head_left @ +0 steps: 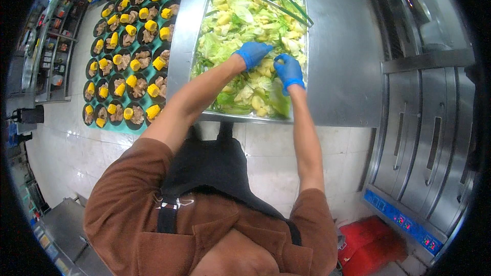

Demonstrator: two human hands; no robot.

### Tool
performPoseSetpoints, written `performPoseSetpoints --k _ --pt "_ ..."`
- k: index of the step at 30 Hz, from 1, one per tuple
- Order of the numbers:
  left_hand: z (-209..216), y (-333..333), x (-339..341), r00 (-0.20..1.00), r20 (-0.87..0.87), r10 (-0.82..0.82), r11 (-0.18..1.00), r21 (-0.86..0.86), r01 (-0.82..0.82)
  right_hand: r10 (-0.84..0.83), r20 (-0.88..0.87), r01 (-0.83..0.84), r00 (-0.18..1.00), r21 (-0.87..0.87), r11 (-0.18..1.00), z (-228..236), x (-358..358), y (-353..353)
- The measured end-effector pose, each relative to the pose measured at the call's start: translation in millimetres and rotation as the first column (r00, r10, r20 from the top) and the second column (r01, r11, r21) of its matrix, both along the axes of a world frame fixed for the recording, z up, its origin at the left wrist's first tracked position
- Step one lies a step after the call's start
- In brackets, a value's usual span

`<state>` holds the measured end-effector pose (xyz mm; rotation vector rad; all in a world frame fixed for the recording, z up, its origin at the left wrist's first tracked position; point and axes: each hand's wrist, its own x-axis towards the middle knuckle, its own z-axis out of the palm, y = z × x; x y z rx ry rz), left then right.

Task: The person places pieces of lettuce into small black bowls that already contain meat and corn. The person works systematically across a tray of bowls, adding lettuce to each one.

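Observation:
A shallow metal tray [196, 46] on the steel table holds a heap of cut cabbage [240, 7] mixed with pale yellow chunks that look like potato. Both my hands wear blue gloves and are over the middle of this heap. My left hand [253, 54] points to the right with its fingers pressed together at the leaves; whatever they grip is hidden. Just to its right, my right hand [290, 72] has its fingers curled in toward the thumb, and I cannot make out what is in them. A pair of tongs [290, 5] with green handles lies across the tray's far right corner.
Left of the table [337, 61] stand rows of black bowls [118, 83] on green trays, holding meat and corn pieces. Steel drawer-like units [409, 133] with a blue control panel stand at the right. A red container [371, 245] is on the floor at lower right.

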<state>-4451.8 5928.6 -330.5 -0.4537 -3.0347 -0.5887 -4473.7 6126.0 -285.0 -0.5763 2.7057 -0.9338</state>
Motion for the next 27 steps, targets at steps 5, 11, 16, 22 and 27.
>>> performPoseSetpoints --k 5,11,16,22,27 --pt "24 -4 14 0.978 0.086 0.188 0.929 0.307 -0.205 0.254 -0.089 -0.226 0.963 0.240 0.944 -27 -1 2" --pt "30 -20 48 0.633 0.774 0.013 0.039 0.632 -0.774 0.383 -0.212 -0.369 0.899 0.104 0.924 -34 -4 0" --pt "40 -1 63 0.659 0.752 -0.012 0.072 0.658 -0.749 0.408 -0.123 -0.382 0.905 0.189 0.905 -48 -15 -3" --pt "32 14 66 0.658 0.753 0.000 0.030 0.657 -0.753 0.177 0.081 -0.167 0.981 -0.127 0.978 -71 -52 31" --pt "40 27 77 0.624 0.779 -0.053 -0.137 0.613 -0.778 0.026 0.477 0.217 0.879 -0.446 0.868 -6 -20 17"
